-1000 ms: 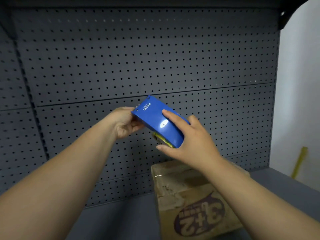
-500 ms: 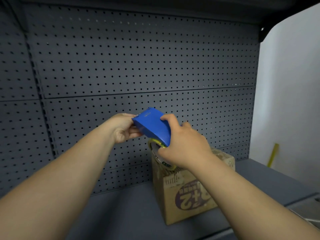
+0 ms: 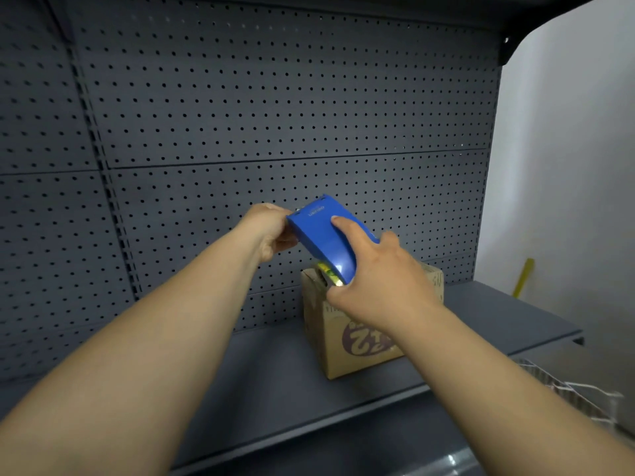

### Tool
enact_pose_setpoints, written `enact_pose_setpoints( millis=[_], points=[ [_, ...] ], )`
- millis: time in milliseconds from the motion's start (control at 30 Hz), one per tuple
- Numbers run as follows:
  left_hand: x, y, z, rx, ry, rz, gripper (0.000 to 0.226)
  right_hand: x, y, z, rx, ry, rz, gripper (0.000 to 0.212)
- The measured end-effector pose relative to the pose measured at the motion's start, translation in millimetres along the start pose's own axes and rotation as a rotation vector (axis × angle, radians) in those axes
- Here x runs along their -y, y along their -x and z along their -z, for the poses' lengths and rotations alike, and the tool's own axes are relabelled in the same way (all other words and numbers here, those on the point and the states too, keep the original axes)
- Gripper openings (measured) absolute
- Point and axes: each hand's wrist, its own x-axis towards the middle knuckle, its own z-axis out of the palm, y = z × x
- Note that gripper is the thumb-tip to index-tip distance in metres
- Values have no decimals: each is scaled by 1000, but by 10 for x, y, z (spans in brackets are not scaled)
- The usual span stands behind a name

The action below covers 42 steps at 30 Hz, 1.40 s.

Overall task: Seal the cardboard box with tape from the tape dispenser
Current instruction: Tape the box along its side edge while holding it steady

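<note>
A blue tape dispenser (image 3: 321, 231) with a yellow-edged tape roll showing under its lower end is held in the air above the left top edge of the cardboard box (image 3: 330, 338). My right hand (image 3: 381, 286) grips the dispenser's lower end, index finger laid along its blue top. My left hand (image 3: 271, 230) pinches the dispenser's upper left end; what its fingertips hold there is hidden. The brown box stands on the grey shelf (image 3: 275, 379), a purple printed logo on its front face. My right hand and wrist cover most of the box top.
A grey pegboard wall (image 3: 275, 115) rises right behind the box. At the right, a white wall with a yellow stick (image 3: 524, 276) leaning against it. A white wire rack (image 3: 567, 396) sticks out at lower right, below the shelf's front edge.
The view has pulled back, so more of the shelf and the rack show. The dispenser has tilted, its top face turning more toward me, still held by both hands over the box.
</note>
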Motion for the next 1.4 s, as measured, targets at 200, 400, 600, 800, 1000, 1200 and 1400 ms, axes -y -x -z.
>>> enact_pose_setpoints(
  millis=[200, 400, 600, 800, 1000, 1200, 1400],
  points=[
    [-53, -139, 306, -42, 19, -45, 13, -2, 310, 63, 15, 16, -22, 81],
    [69, -454, 351, -3, -126, -90, 16, -1, 291, -15, 12, 109, -85, 85],
    [549, -916, 162, 80, -437, -141, 32, -16, 139, -351, 7, 266, -178, 84],
    [986, -1297, -47, 208, -679, -164, 33, 67, 0, -602, 39, 358, -266, 83],
    [1248, -1524, -180, 283, -692, -119, 41, 184, -116, -746, 116, 406, -353, 84],
    [1457, -1591, -243, 373, -352, 177, 51, 267, -159, -802, 146, 419, -388, 80],
    [1612, -1378, -257, 226, -498, -297, 54, 308, -158, -802, 170, 446, -417, 81]
  ],
)
